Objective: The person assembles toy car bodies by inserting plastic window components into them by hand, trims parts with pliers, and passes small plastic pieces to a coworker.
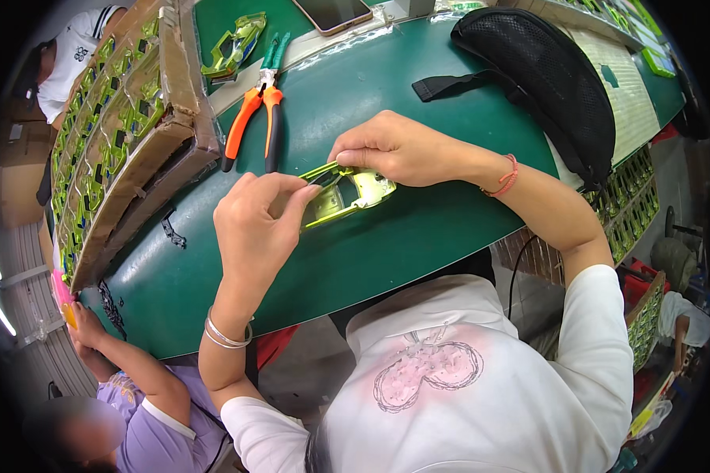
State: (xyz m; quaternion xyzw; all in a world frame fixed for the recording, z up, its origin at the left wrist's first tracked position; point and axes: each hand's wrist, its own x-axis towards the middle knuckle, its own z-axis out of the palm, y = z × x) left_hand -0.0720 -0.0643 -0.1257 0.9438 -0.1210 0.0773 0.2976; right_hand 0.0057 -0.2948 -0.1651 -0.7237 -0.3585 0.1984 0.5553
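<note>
1. Left hand (256, 213): thumb and fingertips pinch the left end of a lime-green, open-centred plastic frame (364, 190).
2. Right hand (398, 150): thumb and fingers grip the frame's far edge.
3. Frame sits between both hands, above the green-topped desk (355, 264).
4. Orange-and-black-handled pliers (272, 98) lie beyond left hand.

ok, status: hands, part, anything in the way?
Left hand, right hand both gripping green part. Part between hands, over table. Pliers lie beyond, out of the way.
</note>
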